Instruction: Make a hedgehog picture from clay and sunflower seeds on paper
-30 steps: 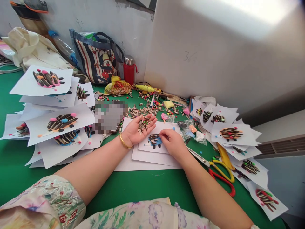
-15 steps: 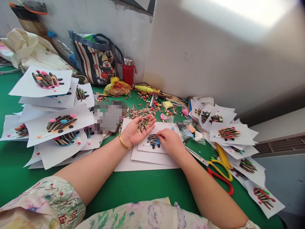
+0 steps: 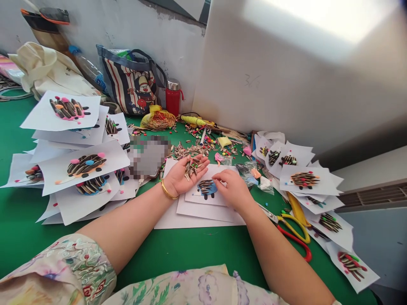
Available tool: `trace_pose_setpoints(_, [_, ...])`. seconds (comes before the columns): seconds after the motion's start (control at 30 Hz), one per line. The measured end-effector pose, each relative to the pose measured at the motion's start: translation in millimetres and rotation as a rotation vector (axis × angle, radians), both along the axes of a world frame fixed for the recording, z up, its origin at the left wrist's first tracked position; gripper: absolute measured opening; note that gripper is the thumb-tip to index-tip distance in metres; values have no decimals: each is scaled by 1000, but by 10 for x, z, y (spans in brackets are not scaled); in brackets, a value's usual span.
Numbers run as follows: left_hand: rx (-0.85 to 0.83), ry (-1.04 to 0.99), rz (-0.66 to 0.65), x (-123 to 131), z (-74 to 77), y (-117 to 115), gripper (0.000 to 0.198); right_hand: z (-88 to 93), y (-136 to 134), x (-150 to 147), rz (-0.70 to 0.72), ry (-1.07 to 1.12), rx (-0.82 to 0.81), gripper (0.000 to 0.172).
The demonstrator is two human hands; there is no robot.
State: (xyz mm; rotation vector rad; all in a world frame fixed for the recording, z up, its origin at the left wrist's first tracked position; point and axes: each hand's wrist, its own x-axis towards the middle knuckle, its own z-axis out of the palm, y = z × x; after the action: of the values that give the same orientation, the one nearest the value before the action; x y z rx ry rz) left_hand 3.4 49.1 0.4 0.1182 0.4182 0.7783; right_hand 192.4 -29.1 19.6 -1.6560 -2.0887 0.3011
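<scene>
Palm up, my left hand (image 3: 182,176) holds a small heap of sunflower seeds (image 3: 191,167) on its slightly curled fingers. A white card (image 3: 197,201) lies on larger white sheets (image 3: 203,212); it bears a blue hedgehog-like figure (image 3: 207,189) covered with striped seeds, with black feet. Over the card's right part is my right hand (image 3: 231,186), thumb and forefinger near the figure's right edge. Whatever may be between those fingertips is too small to make out.
Stacks of decorated cards stand left (image 3: 85,163) and right (image 3: 313,180). Scissors (image 3: 294,228) and a yellow comb (image 3: 297,207) lie right. Loose seeds (image 3: 190,149), clay in plastic (image 3: 265,184), a striped bag (image 3: 127,82) and a red bottle (image 3: 173,99) are behind.
My right hand has shifted slightly right, its fingertips a little off the figure, which shows more of its right side. The view has moved slightly. My left hand still holds the seeds.
</scene>
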Motion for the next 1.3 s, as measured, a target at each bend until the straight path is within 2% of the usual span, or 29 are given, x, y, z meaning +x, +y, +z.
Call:
trace_pose_setpoints(0.13, [-3,-30,-9,-5,-8,0,32,222,71,-62,1,7,94,18])
trace_pose_setpoints(0.23, [-1,-60,-32,-6,-13,9,33,323,203,-195,36,-42,133,18])
trace_pose_setpoints(0.47, [-27,-86,-22,42,-58,57,35,289,484,-527,141,-165,131,19])
trace_pose_setpoints(0.57, [-46,-71,-7,50,-68,55,35,277,537,-607,160,-298,157,24])
trace_pose_setpoints(0.73, [-59,-62,-6,37,-40,37,32,284,575,-669,217,-435,198,21])
trace_pose_setpoints(0.8, [-57,-68,-3,37,-32,36,30,288,578,-673,212,-377,205,21])
trace_pose_setpoints(0.87, [-50,-77,2,41,-32,40,29,289,572,-660,183,-218,190,19])
trace_pose_setpoints(1.0, [-30,-85,-13,42,-50,42,33,280,517,-563,94,262,-15,15])
trace_pose_setpoints(1.1, [-25,-74,-27,21,-45,30,35,256,408,-410,56,534,-138,21])
trace_pose_setpoints(1.2, [-17,-52,-17,0,-18,10,38,193,251,-209,-5,612,-154,15])
trace_pose_setpoints(1.3, [-13,-16,-1,-4,11,-5,38,81,97,-26,-90,558,-146,11])
